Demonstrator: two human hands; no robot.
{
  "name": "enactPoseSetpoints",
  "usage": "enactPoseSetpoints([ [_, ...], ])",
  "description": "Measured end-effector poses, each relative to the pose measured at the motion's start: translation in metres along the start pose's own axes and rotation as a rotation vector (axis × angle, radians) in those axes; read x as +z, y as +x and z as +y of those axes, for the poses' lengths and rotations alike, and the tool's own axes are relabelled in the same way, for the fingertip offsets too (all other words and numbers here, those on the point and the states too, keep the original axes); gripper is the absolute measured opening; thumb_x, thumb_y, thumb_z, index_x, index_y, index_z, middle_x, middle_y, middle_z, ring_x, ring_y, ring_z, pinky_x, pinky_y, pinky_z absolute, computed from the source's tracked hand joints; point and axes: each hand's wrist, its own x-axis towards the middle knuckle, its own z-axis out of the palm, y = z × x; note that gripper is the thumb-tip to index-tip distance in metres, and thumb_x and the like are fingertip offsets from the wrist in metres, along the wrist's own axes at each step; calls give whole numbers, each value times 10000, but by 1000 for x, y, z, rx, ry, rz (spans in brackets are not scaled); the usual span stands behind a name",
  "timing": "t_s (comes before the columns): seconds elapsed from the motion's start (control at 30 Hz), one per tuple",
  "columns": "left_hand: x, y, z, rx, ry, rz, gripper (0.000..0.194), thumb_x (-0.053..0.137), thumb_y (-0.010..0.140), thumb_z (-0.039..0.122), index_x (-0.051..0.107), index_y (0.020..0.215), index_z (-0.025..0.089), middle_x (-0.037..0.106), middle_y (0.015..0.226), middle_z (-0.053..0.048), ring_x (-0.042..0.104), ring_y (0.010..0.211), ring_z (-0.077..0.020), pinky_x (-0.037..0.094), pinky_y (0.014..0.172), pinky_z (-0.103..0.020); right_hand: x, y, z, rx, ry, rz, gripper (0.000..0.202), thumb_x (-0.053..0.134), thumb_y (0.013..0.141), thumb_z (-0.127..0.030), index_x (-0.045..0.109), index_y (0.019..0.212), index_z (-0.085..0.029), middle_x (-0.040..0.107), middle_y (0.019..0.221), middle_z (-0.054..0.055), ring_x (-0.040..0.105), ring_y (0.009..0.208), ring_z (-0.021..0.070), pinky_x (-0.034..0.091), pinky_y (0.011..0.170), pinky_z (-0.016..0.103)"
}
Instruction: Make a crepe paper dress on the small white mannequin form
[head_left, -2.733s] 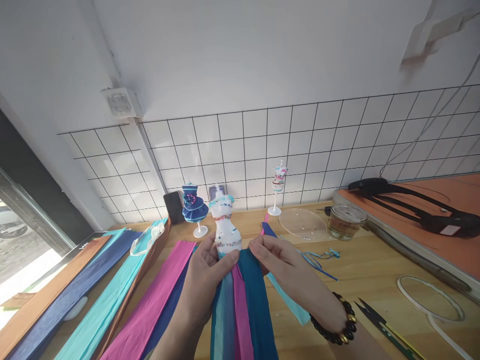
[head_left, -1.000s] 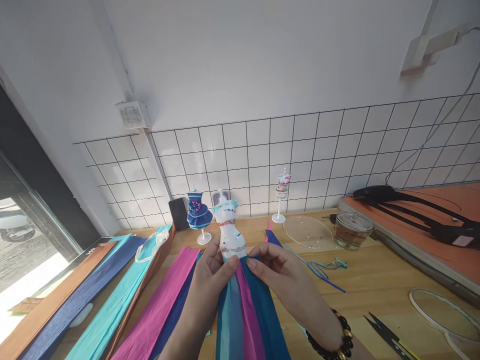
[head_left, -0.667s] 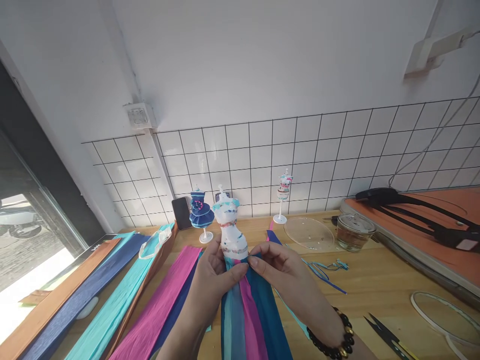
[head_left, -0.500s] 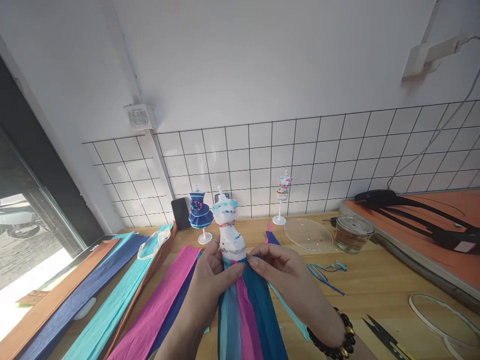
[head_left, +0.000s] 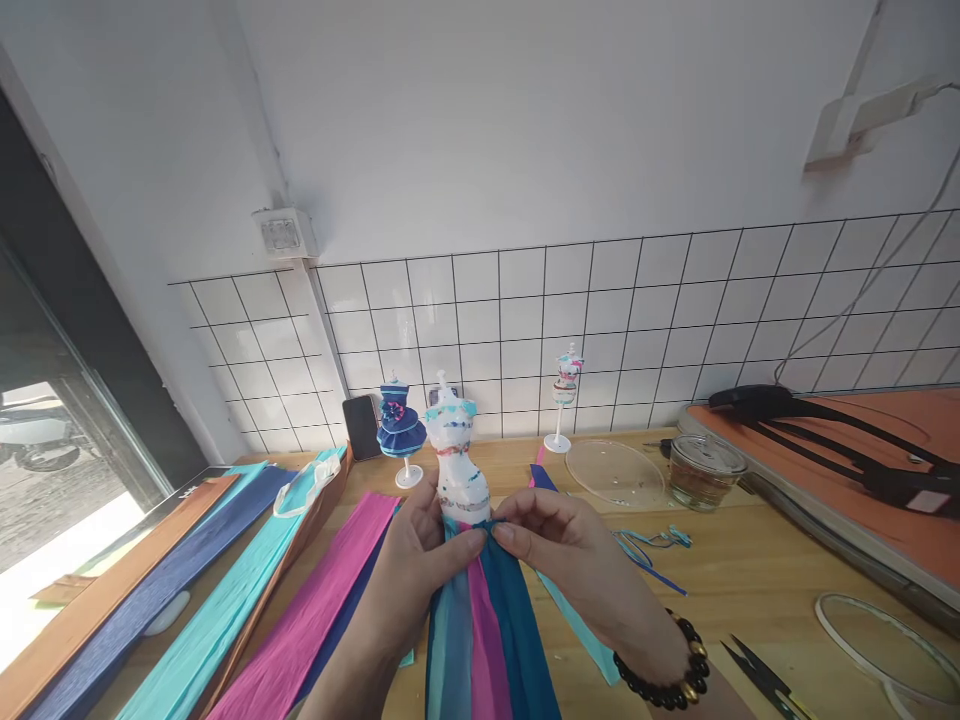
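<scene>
A small white dress form (head_left: 463, 478) with turquoise, blue and pinkish marks stands upright between my hands. Strips of crepe paper (head_left: 489, 640) in teal, grey-blue and magenta hang from its lower edge toward me. My left hand (head_left: 424, 560) is closed round the form's base, its thumb pressing the strips' top edge. With thumb and forefinger, my right hand (head_left: 559, 540) pinches the dark teal strip at the form's right side. A beaded bracelet (head_left: 667, 670) circles the right wrist. The form's lower end is hidden by paper and fingers.
More crepe paper strips (head_left: 322, 600) lie at left. Behind stand a mini form in a blue dress (head_left: 401, 430), a bare mini form (head_left: 568, 385) and a phone (head_left: 362, 428). To the right are a clear disc (head_left: 615, 475), a glass jar (head_left: 705, 470), scissors (head_left: 761, 680) and a hoop (head_left: 885, 640).
The dark teal strip's top edge is now gathered under my right fingertips. The hanging strips have swung slightly left. Both hands stay at nearly the same place.
</scene>
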Motion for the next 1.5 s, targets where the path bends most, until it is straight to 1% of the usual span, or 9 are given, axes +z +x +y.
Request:
enactPoseSetpoints([
  [0.13, 2, -2, 1, -9, 24, 4, 534, 750, 629, 254, 570, 1126, 184, 691, 953, -74, 618, 905, -243, 472, 720, -294, 0, 1, 0, -7, -17, 4, 154, 707, 732, -348, 674, 764, -201, 603, 692, -24, 511, 644, 92, 418, 581, 210],
  [0.4, 4, -3, 2, -47, -32, 16, 606, 764, 609, 259, 549, 1174, 208, 686, 978, -72, 591, 992, -253, 443, 848, -330, 2, 0, -1, -27, -57, 20, 185, 695, 731, -367, 645, 740, -190, 588, 666, -23, 516, 634, 104, 430, 593, 234],
  [0.63, 3, 1, -4, -25, -57, 16, 516, 763, 613, 307, 579, 1083, 197, 663, 929, -67, 592, 910, -234, 443, 789, -305, 4, 1, 0, -43, -49, 43, 208, 704, 713, -387, 636, 742, -193, 585, 652, -32, 519, 622, 107, 437, 604, 246],
  [0.87, -3, 3, -8, 4, 34, 34, 453, 784, 610, 221, 541, 991, 197, 605, 758, 5, 582, 740, -162, 450, 691, -275, 7, 1, 6, -58, -99, 57, 216, 695, 717, -394, 633, 761, -191, 598, 693, -12, 521, 641, 119, 424, 601, 248],
  [1.03, -9, 4, -8, 1, 71, -21, 531, 771, 639, 216, 475, 1080, 200, 630, 830, -11, 598, 796, -176, 460, 734, -304, 8, 3, 8, -45, -70, 53, 220, 702, 714, -379, 605, 753, -186, 576, 686, -21, 512, 633, 110, 416, 594, 239],
  [1.2, -6, 1, -7, 5, 67, 25, 542, 764, 641, 229, 470, 1095, 199, 674, 866, -41, 632, 837, -210, 475, 759, -327, 8, 3, 6, -29, -36, 42, 227, 723, 691, -375, 607, 758, -191, 578, 698, -23, 516, 636, 107, 426, 608, 239],
  [1.3, -3, 0, -6, 21, 55, 28, 562, 758, 638, 245, 471, 1120, 203, 681, 1013, -105, 629, 940, -270, 470, 810, -378, 10, 3, 5, -31, -11, 37, 235, 734, 679, -377, 608, 721, -183, 576, 688, -22, 510, 628, 105, 421, 600, 236],
  [1.4, -3, 0, -5, 38, 70, 6, 506, 741, 656, 277, 510, 1098, 195, 651, 1118, -144, 603, 1007, -305, 455, 841, -405, 14, 2, 5, -37, 15, 44, 216, 738, 682, -350, 608, 698, -178, 564, 656, -35, 503, 615, 95, 412, 591, 222],
  [1.5, -5, 1, -6, 48, 89, -26, 456, 709, 693, 311, 527, 1098, 205, 638, 1147, -128, 580, 1035, -301, 437, 870, -420, 16, 2, 5, -52, 41, 50, 203, 725, 699, -346, 616, 721, -176, 583, 673, -32, 518, 630, 91, 417, 598, 212],
])
